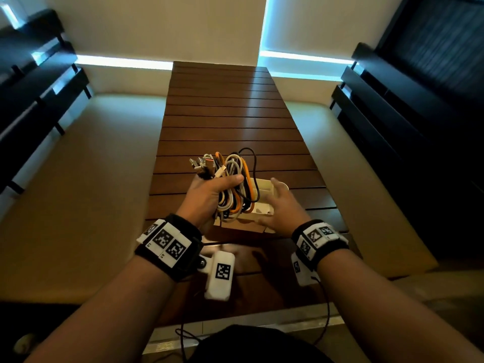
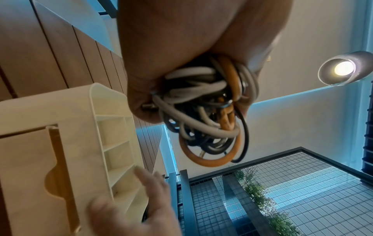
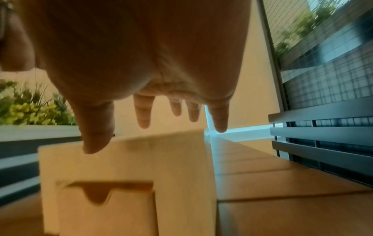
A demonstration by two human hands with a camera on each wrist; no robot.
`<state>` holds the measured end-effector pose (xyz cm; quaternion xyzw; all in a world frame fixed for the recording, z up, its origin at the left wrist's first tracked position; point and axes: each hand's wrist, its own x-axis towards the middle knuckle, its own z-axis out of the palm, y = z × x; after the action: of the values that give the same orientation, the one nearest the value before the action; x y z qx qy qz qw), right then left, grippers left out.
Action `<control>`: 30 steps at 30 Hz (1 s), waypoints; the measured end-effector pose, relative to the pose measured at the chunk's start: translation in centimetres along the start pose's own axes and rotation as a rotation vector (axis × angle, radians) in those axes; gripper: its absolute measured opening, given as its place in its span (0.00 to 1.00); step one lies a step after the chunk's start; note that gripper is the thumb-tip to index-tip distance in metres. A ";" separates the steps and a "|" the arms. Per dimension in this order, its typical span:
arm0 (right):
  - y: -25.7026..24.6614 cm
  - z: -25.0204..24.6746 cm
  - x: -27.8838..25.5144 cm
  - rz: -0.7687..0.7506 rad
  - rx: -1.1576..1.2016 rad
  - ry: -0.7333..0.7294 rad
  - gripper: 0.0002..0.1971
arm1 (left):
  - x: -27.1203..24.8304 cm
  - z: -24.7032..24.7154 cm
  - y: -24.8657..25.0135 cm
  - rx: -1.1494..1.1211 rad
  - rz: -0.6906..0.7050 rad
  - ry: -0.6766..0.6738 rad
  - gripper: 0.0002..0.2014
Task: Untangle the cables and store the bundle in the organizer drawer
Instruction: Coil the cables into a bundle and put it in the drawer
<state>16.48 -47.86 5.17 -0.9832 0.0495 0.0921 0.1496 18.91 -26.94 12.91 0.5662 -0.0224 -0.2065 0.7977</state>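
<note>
Fingers of the left hand point(image 1: 209, 196) are curled tight around a coiled bundle of white, orange and black cables point(image 1: 233, 184), thumb laid across the front of the coils; the plug ends stick up above the fist and the loops hang below it. Seen from the left wrist, the bundle point(image 2: 203, 111) bulges out of the closed palm. The right hand point(image 1: 281, 208) is held flat with its fingers point(image 3: 143, 111) spread and straight, gripping nothing, hovering just over the near right corner of a cream plastic desk organizer with divided compartments on top point(image 1: 262, 203). Whether the fingertips touch it cannot be told. The organizer's drawer front with its curved finger notch point(image 3: 105, 212) faces the person. The bundle hangs just above the organizer's left side. The organizer stands on a dark brown slatted wooden table point(image 1: 235, 113), with a pale floor on both sides and dark slatted benches along the walls.
</note>
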 end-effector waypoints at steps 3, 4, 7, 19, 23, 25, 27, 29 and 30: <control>1.1 2.3 0.1 -0.044 -0.028 -0.008 0.37 | -0.4 0.2 0.1 0.015 0.013 0.002 0.11; 1.5 2.6 0.0 -0.060 -0.029 0.030 0.37 | -0.4 0.1 0.0 0.022 0.014 0.007 0.11; 2.5 2.8 0.3 -0.101 -0.042 0.071 0.36 | -0.5 0.0 -0.4 0.030 0.000 0.027 0.12; 2.8 2.1 -2.2 -0.202 0.053 0.477 0.25 | -0.3 0.0 -0.9 0.015 -0.017 0.038 0.10; 2.6 4.6 -3.7 -0.173 0.189 0.312 0.08 | -0.2 -0.2 -1.0 0.012 -0.013 0.049 0.10; 3.0 5.7 -3.7 -0.132 0.226 0.238 0.08 | -0.2 -0.2 -0.9 0.007 -0.011 0.054 0.12; 3.2 6.1 -3.5 -0.045 0.272 0.192 0.11 | -0.2 -0.2 -0.9 -0.001 -0.009 0.061 0.13; 3.3 6.2 -3.1 0.025 0.320 0.169 0.11 | -0.3 -0.1 -0.9 -0.003 -0.003 0.048 0.13; 3.2 6.1 -3.0 0.047 0.331 0.171 0.11 | -0.4 -0.2 -0.8 0.000 0.000 0.034 0.12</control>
<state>12.17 -48.82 -0.91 -0.9481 0.0992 0.0021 0.3022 18.35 -26.87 12.15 0.5695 -0.0089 -0.1966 0.7981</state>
